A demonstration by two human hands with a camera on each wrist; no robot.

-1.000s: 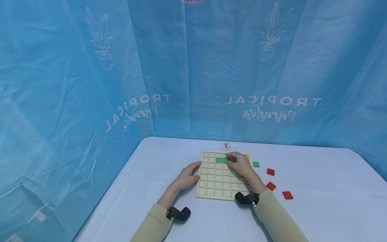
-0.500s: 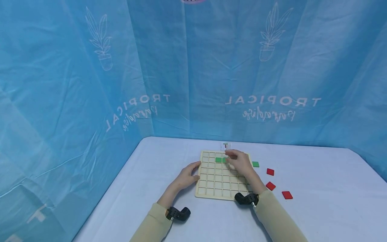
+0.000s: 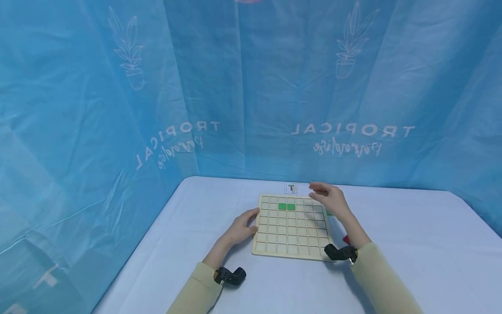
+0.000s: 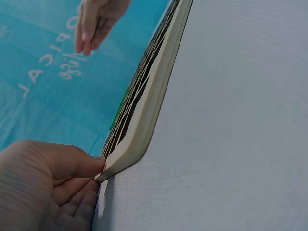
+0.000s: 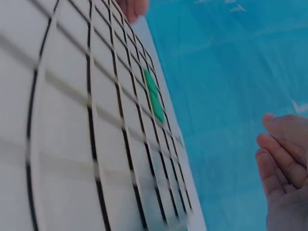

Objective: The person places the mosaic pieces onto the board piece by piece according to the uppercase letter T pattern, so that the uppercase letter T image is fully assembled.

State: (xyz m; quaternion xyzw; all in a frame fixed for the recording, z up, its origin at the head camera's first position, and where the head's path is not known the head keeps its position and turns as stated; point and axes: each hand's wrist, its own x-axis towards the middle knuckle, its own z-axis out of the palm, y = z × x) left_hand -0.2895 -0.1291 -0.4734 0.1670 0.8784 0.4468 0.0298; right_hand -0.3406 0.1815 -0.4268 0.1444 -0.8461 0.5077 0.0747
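A pale wooden grid board (image 3: 282, 238) lies on the white table, with two green square tiles (image 3: 291, 207) side by side in cells of its upper part. My left hand (image 3: 240, 229) holds the board's left edge; in the left wrist view its thumb and fingers (image 4: 82, 166) meet at the rim. Over the board's upper right corner hangs my right hand (image 3: 331, 199), fingers loosely bent, with nothing between them in the right wrist view. Just beneath it, a loose green tile (image 3: 329, 213) is mostly hidden at the board's right edge.
A small printed pattern card (image 3: 291, 189) lies behind the board, showing coloured squares on a grid. A red tile (image 3: 346, 240) peeks out beside the right forearm, which hides that part of the table. Blue printed cloth (image 3: 266, 87) hangs behind the table.
My right hand has lifted from the green tiles and moved right, uncovering the second one in the grid. Its arm now covers most of the loose tiles. The left hand stays in place.
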